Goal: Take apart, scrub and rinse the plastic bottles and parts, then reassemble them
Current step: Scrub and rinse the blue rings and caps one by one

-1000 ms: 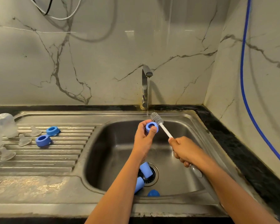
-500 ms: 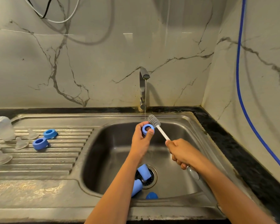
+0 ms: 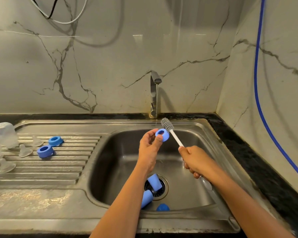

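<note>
Above the stainless steel sink basin (image 3: 120,169), your left hand (image 3: 149,152) pinched the blue plastic screw ring (image 3: 162,134) between thumb and fingertips, opening turned toward you; your right hand (image 3: 194,160) was clenched round the white handle of the grey-bristled bottle brush (image 3: 167,125); the brush's long axis ran up and leftward from that fist, head just beside the ring's right edge; whether they touched could not be told; the left hand was the nearer to the ring. Your left forearm hid part of two light-blue plastic bottle bodies (image 3: 154,182) at the drain; the near rim cut off a blue domed cap (image 3: 163,207); any stream from the chrome tap (image 3: 154,93) was hard to make out.
</note>
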